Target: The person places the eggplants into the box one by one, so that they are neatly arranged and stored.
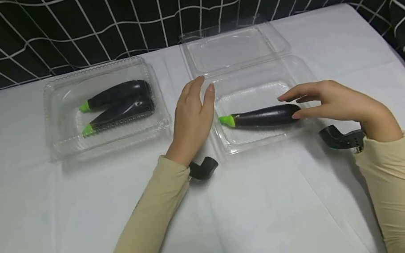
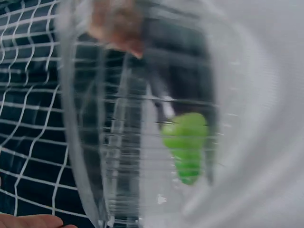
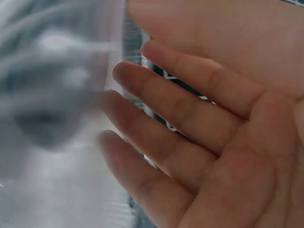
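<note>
A dark purple eggplant [image 1: 266, 118] with a green stem end lies in the base of an open clear plastic clamshell box [image 1: 249, 93]. The box's lid [image 1: 229, 49] is folded back behind it. At the box's right side, my right hand [image 1: 328, 100] reaches over the rim by the eggplant's thick end, fingers extended; whether it touches is unclear. My left hand [image 1: 193, 112] is beside the box's left edge, its fingers straight and holding nothing. In the left wrist view the green stem end [image 2: 186, 145] shows blurred through the plastic. The right wrist view shows extended fingers [image 3: 180, 109].
To the left stands a closed clear plastic box [image 1: 67, 118] with two eggplants [image 1: 121, 104] inside. A white cloth [image 1: 243, 219] covers the table. White netting [image 1: 158, 16] over dark fabric borders the back and sides.
</note>
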`<control>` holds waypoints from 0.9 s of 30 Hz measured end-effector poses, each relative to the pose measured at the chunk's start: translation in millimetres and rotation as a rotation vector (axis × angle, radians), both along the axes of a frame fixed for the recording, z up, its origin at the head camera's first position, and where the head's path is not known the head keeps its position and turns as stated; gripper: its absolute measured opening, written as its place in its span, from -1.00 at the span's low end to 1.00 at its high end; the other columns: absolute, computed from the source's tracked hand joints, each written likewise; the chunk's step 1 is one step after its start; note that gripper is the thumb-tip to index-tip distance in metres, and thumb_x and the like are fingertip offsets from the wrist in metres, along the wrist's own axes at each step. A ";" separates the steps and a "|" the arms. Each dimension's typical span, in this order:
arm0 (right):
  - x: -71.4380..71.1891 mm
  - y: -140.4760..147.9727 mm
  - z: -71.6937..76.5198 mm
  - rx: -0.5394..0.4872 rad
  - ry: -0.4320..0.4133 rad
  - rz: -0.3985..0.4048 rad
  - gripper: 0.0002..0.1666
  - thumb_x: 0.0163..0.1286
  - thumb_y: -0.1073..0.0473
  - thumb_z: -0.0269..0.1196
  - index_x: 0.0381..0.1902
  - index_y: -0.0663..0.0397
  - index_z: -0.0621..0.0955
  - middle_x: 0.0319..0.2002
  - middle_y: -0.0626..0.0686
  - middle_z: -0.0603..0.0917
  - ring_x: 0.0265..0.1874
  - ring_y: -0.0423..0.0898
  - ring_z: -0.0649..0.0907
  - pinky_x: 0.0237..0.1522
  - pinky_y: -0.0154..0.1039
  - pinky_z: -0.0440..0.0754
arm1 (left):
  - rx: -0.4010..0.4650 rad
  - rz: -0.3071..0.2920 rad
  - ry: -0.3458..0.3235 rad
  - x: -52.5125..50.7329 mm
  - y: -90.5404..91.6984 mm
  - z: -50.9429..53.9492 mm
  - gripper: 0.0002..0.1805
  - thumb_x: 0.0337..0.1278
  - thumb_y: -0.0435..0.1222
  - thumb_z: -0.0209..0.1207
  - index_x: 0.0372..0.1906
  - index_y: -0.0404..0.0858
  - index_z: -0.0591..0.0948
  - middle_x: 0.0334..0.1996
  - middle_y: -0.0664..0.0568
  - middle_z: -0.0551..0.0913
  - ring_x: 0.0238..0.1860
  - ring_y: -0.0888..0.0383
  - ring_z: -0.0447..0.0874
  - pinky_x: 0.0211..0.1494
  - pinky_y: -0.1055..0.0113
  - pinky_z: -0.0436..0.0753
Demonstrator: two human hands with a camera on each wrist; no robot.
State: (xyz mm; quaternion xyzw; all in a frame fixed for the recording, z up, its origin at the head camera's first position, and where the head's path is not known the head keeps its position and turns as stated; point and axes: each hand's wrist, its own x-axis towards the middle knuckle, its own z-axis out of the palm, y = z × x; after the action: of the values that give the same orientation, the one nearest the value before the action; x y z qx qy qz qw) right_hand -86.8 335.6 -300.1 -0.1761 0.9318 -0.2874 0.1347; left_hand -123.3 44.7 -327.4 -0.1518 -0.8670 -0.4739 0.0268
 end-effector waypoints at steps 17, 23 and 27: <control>-49.6 66.3 36.1 -0.342 -0.021 -0.233 -0.64 0.32 0.31 0.22 0.08 0.18 0.57 -0.16 -0.20 0.69 -0.20 -0.35 0.66 -0.14 -0.60 0.48 | 0.206 0.306 -0.172 -57.6 8.6 1.3 -0.62 0.33 -0.23 0.04 0.10 -0.39 0.56 0.01 -0.11 0.63 0.02 0.11 0.61 0.06 0.36 0.51; -89.5 90.1 25.4 -0.476 -0.152 -0.228 -0.72 0.34 0.36 0.18 0.00 0.12 0.59 -0.18 -0.09 0.71 -0.22 -0.26 0.70 -0.16 -0.46 0.60 | 0.188 0.341 -0.188 -65.8 9.6 -9.9 -0.66 0.27 -0.25 0.12 0.03 -0.39 0.60 -0.10 -0.13 0.68 -0.04 0.09 0.63 0.04 0.33 0.52; -111.5 99.1 14.0 -0.494 -0.243 -0.211 -0.72 0.36 0.39 0.14 -0.01 0.11 0.61 -0.17 -0.08 0.71 -0.17 -0.24 0.69 -0.15 -0.42 0.62 | 0.205 0.311 -0.227 -68.1 12.0 -15.9 -0.67 0.23 -0.27 0.16 0.01 -0.39 0.61 -0.12 -0.12 0.69 -0.06 0.07 0.64 0.01 0.33 0.53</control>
State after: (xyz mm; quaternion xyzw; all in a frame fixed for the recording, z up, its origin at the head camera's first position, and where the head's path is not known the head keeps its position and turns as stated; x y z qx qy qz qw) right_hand -198.3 434.7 -286.1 -0.0699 0.8237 -0.5371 0.1675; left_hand -191.4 56.7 -343.3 0.0417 -0.8248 -0.5636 0.0171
